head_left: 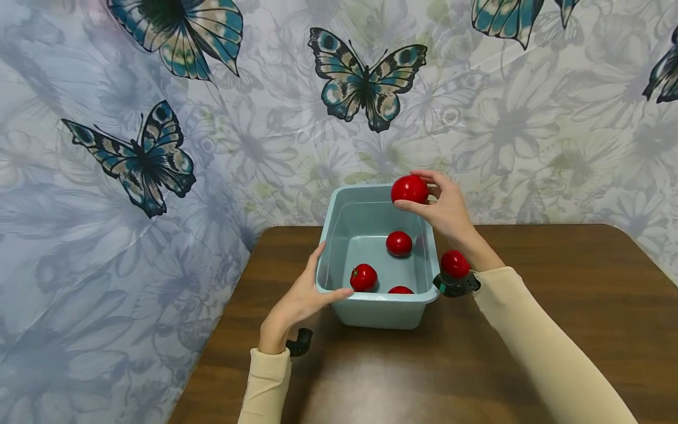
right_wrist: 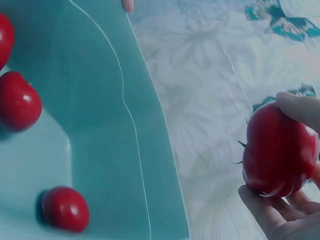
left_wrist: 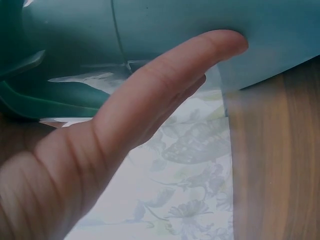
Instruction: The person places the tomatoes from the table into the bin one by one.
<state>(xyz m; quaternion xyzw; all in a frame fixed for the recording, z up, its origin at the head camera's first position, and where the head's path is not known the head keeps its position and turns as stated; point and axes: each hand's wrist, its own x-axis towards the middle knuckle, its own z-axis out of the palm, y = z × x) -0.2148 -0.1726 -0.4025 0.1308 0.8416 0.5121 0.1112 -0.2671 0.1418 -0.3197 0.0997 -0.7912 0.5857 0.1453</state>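
My right hand (head_left: 442, 203) grips a red tomato (head_left: 409, 189) between thumb and fingers, above the far right corner of a light blue-green plastic tub (head_left: 384, 310). The right wrist view shows this tomato (right_wrist: 279, 150) close up, with small green stem tips. Inside the tub lie three more tomatoes: one toward the back (head_left: 399, 244), one at the near left (head_left: 364, 277), and one partly hidden by the near rim (head_left: 401, 290). My left hand (head_left: 299, 300) rests against the tub's near left corner, its straight thumb (left_wrist: 170, 72) along the near side and its fingers along the left side.
Another tomato (head_left: 455, 264) shows right of the tub, just behind the black band (head_left: 457, 285) on my right wrist. The brown wooden table (head_left: 556, 282) backs onto a wall covering (head_left: 254, 147) printed with butterflies and flowers.
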